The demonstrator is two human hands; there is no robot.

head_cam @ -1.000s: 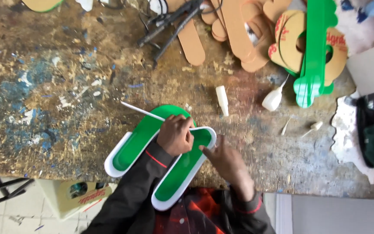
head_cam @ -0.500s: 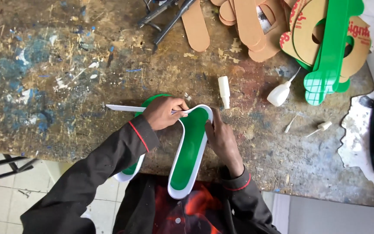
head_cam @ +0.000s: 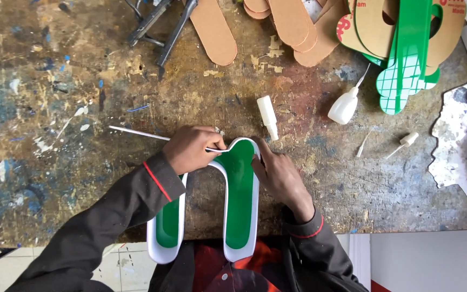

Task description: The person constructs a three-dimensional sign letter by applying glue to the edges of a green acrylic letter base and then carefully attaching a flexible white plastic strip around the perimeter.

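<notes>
A U-shaped channel letter point(head_cam: 239, 200), green inside with a white rim, lies on the worn workbench point(head_cam: 82, 178), its open ends hanging over the near edge. My left hand point(head_cam: 193, 148) rests on the curved top of the letter, pinching a thin white stick point(head_cam: 136, 133) that points left across the bench. My right hand point(head_cam: 277, 173) presses against the outer white wall of the letter's right leg, fingers flat on the rim.
A small white tube point(head_cam: 268, 116) lies just beyond the letter. A white squeeze bottle point(head_cam: 344, 105) and loose nozzles point(head_cam: 404, 141) lie to the right. Tan cut-out shapes point(head_cam: 214, 32), a green letter piece point(head_cam: 406, 54) and dark metal tools point(head_cam: 158, 24) crowd the far edge.
The letter has turned so its legs point straight towards me. My left hand with the stick has stayed at the curved top. My right hand slid along the right leg's wall.
</notes>
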